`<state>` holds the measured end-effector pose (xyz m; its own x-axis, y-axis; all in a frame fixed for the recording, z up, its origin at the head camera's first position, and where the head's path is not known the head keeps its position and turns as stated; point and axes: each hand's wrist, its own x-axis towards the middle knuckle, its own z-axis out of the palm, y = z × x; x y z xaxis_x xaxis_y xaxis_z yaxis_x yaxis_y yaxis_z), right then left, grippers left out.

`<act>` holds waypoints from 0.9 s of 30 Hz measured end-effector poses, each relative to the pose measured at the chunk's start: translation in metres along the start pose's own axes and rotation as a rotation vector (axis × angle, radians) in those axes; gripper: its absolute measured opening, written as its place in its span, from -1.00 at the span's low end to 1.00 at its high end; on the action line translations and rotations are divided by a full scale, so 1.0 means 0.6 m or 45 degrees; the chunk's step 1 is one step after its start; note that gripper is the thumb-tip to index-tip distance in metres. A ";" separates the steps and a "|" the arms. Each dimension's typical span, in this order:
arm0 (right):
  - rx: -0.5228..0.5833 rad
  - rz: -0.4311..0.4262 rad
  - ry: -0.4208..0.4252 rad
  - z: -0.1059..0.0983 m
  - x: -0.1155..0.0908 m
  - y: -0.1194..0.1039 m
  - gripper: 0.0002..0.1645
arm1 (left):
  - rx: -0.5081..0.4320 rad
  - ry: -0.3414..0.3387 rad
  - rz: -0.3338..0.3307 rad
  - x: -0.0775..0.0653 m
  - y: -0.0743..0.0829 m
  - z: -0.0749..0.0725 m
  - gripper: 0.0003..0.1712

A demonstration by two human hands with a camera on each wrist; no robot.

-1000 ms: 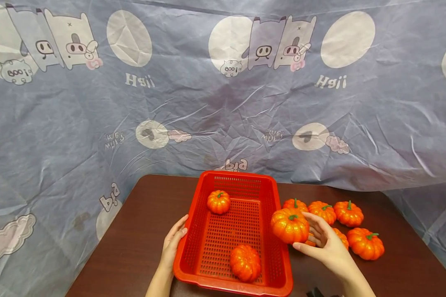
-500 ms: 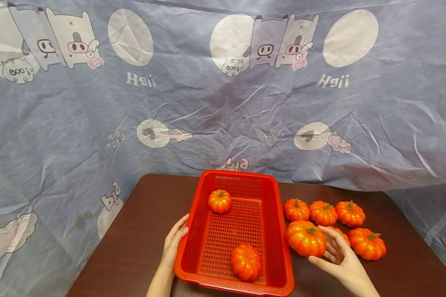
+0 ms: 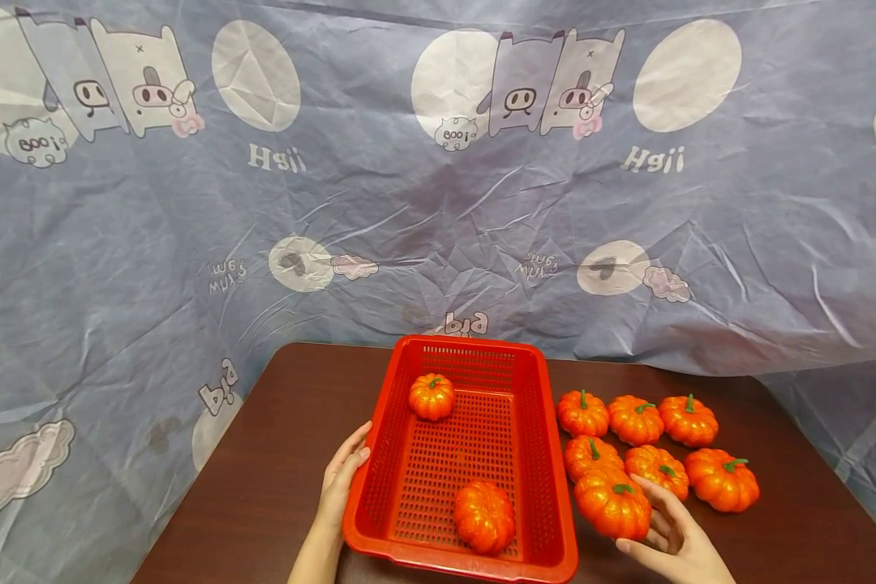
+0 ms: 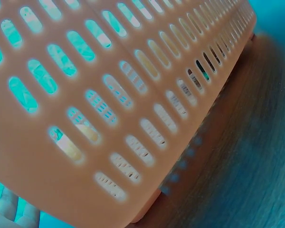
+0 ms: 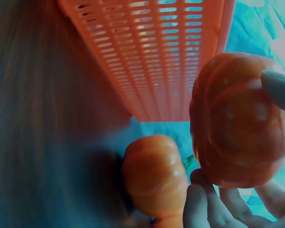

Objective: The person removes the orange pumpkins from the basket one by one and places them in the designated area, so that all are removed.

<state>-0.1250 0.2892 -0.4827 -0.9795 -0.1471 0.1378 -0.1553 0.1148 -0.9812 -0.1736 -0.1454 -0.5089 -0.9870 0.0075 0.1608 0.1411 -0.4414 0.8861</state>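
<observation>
Currently I see right hand (image 3: 679,539) pinching ornamental pumpkin (image 3: 611,507) right of red plastic basket (image 3: 453,561); left hand (image 3: 336,491) at its left rim (image 3: 389,385), can't tell if gripping. Glossy skin could slip; sideways drift could roll neighbouring pumpkin (image 3: 584,459).

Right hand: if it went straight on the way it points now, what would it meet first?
Probably the loose pumpkin partly hidden behind the held pumpkin, as the right hand points that way in the head view. Depth is unclear; it might pass above.
</observation>
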 end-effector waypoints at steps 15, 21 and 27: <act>-0.064 0.361 -0.148 -0.030 -0.006 0.061 -0.06 | -0.042 -0.112 0.095 0.003 -0.016 -0.016 -0.49; -0.144 0.427 -0.156 -0.031 0.000 0.063 0.01 | -0.007 -0.034 0.017 0.001 -0.007 -0.007 -0.46; -0.188 0.439 -0.142 -0.030 0.003 0.065 0.03 | 0.000 -0.012 -0.003 -0.001 0.001 0.000 -0.46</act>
<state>-0.1349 0.3109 -0.5184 -0.9587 -0.1802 -0.2202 0.1559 0.3150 -0.9362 -0.1732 -0.1459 -0.5084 -0.9865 0.0171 0.1631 0.1389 -0.4414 0.8865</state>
